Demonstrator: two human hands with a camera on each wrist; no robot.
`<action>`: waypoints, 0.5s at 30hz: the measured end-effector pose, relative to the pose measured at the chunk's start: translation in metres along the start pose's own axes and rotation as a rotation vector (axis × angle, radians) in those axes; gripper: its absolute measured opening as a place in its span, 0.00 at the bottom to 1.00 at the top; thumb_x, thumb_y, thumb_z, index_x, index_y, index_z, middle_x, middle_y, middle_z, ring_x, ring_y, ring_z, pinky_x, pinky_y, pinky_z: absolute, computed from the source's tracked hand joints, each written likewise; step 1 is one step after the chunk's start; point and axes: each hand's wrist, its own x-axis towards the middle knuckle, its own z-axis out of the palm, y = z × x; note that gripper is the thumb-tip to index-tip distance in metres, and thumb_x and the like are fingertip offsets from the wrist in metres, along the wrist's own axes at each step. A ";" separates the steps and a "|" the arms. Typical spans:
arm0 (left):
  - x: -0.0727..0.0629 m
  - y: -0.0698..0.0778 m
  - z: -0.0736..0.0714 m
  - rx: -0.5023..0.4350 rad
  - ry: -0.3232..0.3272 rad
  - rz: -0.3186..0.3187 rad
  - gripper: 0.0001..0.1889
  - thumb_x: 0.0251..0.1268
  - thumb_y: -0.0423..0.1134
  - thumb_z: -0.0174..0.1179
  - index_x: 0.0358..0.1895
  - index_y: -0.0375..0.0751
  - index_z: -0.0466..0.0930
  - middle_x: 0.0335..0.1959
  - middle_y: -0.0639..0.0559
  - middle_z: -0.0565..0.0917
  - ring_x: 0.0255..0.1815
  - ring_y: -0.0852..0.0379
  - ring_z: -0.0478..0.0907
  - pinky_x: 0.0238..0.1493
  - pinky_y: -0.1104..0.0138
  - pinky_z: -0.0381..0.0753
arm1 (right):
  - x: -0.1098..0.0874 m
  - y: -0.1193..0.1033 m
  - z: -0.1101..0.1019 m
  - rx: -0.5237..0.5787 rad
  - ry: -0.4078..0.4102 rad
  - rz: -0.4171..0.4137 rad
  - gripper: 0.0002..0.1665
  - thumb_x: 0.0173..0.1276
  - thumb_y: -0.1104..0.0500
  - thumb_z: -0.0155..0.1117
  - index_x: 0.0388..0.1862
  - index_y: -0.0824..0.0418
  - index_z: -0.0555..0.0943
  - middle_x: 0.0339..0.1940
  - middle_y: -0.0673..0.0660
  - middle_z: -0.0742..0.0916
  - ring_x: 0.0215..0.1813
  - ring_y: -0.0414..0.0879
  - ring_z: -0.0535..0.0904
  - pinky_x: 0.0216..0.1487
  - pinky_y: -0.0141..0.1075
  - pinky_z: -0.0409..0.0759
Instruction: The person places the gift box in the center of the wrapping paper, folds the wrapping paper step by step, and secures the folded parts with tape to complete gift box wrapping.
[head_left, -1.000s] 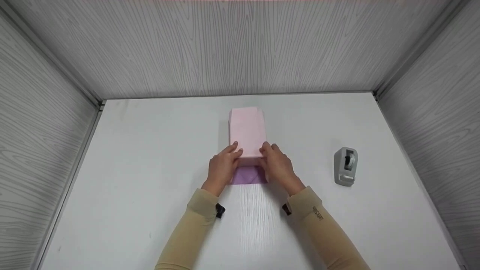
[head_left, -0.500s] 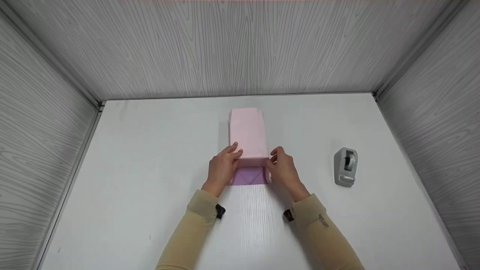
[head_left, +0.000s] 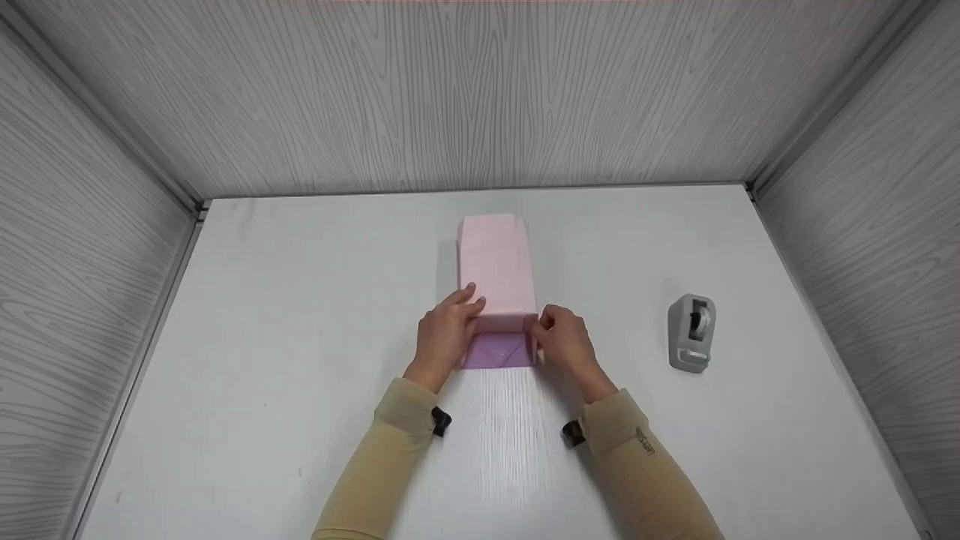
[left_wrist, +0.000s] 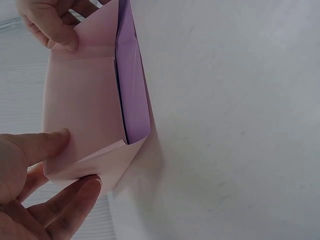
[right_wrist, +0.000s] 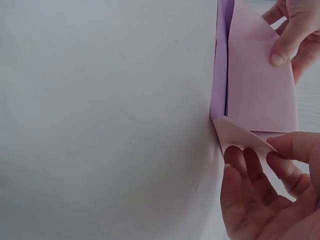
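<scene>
A box-shaped parcel in pink paper (head_left: pixel 495 262) lies lengthwise in the middle of the table. At its near end a flap with a purple inner side (head_left: pixel 496 351) spreads flat on the tabletop. My left hand (head_left: pixel 442 334) holds the parcel's near left corner, the thumb (left_wrist: pixel 47 145) on the folded end and fingers along the side. At the near right corner, my right hand (head_left: pixel 566 341) pinches the edge of a pink paper fold (right_wrist: pixel 240 135) between thumb and forefinger. Its other fingers are bent beneath that fold. Whatever is inside the paper is hidden.
A grey tape dispenser (head_left: pixel 691 334) with a roll in it stands on the white table (head_left: pixel 300 337), right of the parcel. Grey wood-grain panels (head_left: pixel 465 97) rise at the back and on both sides.
My right hand has left the top of the parcel, drawn slightly outward and down, and now pinches the paper fold at the right corner. The left hand stays in place.
</scene>
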 end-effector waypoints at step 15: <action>0.000 0.003 -0.001 0.035 -0.025 -0.021 0.18 0.60 0.34 0.69 0.54 0.48 0.85 0.63 0.50 0.77 0.57 0.45 0.79 0.43 0.53 0.83 | -0.004 0.008 -0.001 0.227 -0.056 0.128 0.09 0.62 0.67 0.65 0.24 0.63 0.75 0.23 0.59 0.83 0.24 0.46 0.79 0.22 0.31 0.74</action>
